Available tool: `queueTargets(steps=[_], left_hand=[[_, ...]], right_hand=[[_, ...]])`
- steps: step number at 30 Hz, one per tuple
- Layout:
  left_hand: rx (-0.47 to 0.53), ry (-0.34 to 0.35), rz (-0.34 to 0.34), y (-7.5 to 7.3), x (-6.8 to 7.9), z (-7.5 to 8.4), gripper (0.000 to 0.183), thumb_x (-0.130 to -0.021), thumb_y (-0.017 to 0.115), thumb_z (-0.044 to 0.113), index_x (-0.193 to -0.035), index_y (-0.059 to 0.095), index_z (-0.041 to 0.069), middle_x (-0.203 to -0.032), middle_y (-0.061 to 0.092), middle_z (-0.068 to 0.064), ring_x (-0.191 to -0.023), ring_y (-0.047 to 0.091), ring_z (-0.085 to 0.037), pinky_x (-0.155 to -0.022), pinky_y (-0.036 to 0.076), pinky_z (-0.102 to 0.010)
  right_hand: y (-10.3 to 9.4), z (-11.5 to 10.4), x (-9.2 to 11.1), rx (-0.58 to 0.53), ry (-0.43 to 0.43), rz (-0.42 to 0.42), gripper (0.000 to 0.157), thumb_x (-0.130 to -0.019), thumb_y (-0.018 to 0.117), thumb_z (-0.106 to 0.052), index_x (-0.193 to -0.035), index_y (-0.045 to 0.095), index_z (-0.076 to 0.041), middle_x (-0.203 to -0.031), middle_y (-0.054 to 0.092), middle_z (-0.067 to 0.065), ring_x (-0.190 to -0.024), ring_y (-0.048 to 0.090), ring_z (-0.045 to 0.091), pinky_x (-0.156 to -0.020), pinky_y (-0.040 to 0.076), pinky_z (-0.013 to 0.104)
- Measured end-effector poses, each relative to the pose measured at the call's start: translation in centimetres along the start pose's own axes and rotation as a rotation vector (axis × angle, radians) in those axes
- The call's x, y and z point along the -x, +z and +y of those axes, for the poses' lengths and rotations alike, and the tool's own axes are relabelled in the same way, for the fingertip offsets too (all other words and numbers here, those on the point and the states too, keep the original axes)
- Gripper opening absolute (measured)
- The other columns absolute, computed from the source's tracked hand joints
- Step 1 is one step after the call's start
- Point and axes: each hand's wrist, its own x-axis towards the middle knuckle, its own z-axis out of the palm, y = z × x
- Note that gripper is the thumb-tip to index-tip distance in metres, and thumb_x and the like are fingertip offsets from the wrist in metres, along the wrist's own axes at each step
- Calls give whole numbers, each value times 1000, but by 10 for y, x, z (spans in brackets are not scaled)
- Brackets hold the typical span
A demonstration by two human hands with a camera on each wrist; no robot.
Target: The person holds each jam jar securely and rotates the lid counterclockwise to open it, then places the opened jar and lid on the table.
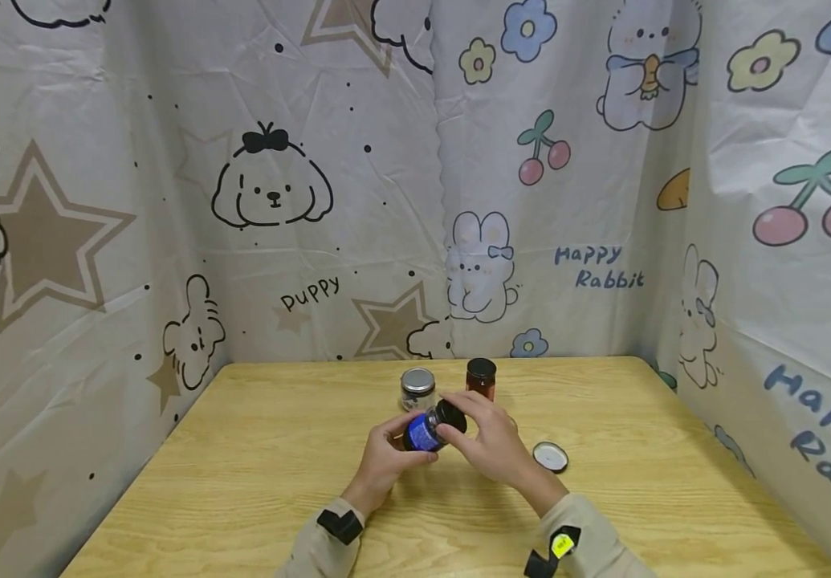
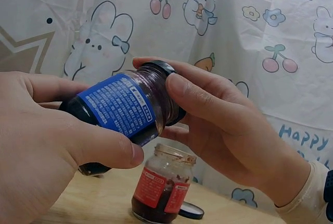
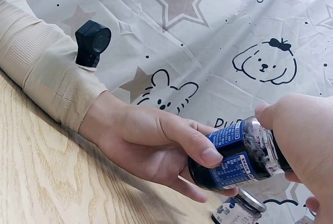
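Note:
My left hand grips a glass jar with a blue label round its body, thumb on the near side. The jar is tilted, its neck up toward the right, with dark contents behind the glass. On its mouth sits a black lid, and my right hand holds this lid between thumb and fingers. In the left wrist view, a lidless jar with a red label and dark residue inside stands upright beyond the hands; in the head view my right hand hides most of it.
Behind the hands stand a jar with a silver lid and a reddish jar with a black lid. A loose lid lies upside down right of my right hand. Printed curtains enclose the wooden table at the back and sides.

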Motion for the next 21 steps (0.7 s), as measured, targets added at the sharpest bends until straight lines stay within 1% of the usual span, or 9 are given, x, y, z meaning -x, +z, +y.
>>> queueTargets(steps=[7, 11, 18, 21], left_hand=[[21, 11, -9, -1, 1, -2, 63, -69, 82, 7, -127, 58, 12, -121, 57, -12, -99, 59, -27, -79, 51, -35], [18, 17, -4, -1, 2, -2, 62, -67, 83, 10, -125, 60, 15, -119, 58, -11, -99, 59, -29, -80, 51, -36], [-2, -30, 16, -1, 2, -3, 62, -68, 84, 11, -124, 61, 18, -120, 58, -8, -100, 57, -27, -81, 50, -35], [-5, -47, 17, -2, 1, 0, 62, -67, 84, 10, -124, 60, 18, -121, 57, -7, -102, 56, -26, -82, 50, -35]], right_hand=[[-1, -3, 0, -4, -9, -28, 45, -89, 58, -46, -132, 51, -32, -127, 51, -12, -114, 49, 13, -84, 43, 52], [0, -3, 1, -3, -6, -29, 44, -90, 57, -45, -132, 50, -34, -128, 50, -13, -115, 49, 13, -83, 43, 53], [0, -3, 1, -10, 5, -39, 43, -91, 56, -44, -132, 49, -35, -129, 49, -13, -116, 48, 12, -85, 42, 53], [0, -4, 0, -31, -7, -42, 43, -91, 57, -42, -132, 49, -33, -129, 49, -9, -116, 48, 13, -87, 42, 51]])
